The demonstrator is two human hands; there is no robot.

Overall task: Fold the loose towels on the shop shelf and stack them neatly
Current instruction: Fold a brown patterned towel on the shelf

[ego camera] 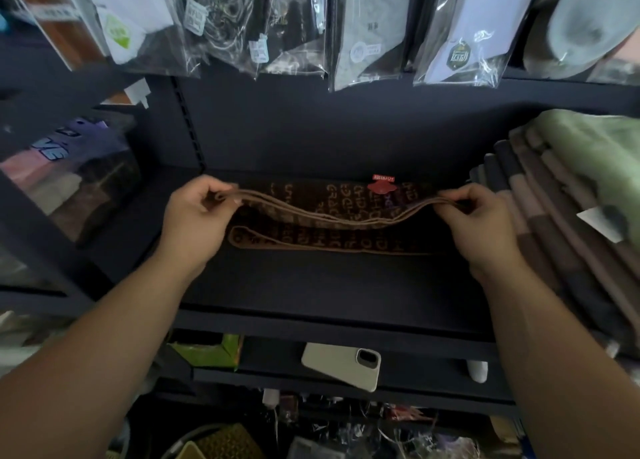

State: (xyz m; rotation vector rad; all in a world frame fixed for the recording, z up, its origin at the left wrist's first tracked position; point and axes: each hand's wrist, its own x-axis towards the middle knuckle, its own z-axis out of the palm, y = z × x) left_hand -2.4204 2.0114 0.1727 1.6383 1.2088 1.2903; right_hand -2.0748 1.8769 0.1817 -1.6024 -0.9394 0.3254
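The brown towel [332, 231], dark with tan lettering and a tan border, lay at the centre of the frame on the dark shelf [311, 285], its length running left to right. The left hand [199, 212] was curled and pinched the doubled tan edge at the towel's left end. The right hand [476, 218] was curled likewise and pinched the same edge at the right end. The edge sagged between the two hands, raised above the layer lying flat beneath. A red tag [381, 183] sat at the towel's far side. A stack of folded towels [554, 223], grey, brown and green, occupied the right of the frame, just beside the right hand. A phone [341, 365] lay on the lower shelf [273, 358], lower centre. Packaged goods [367, 29] hung along the top
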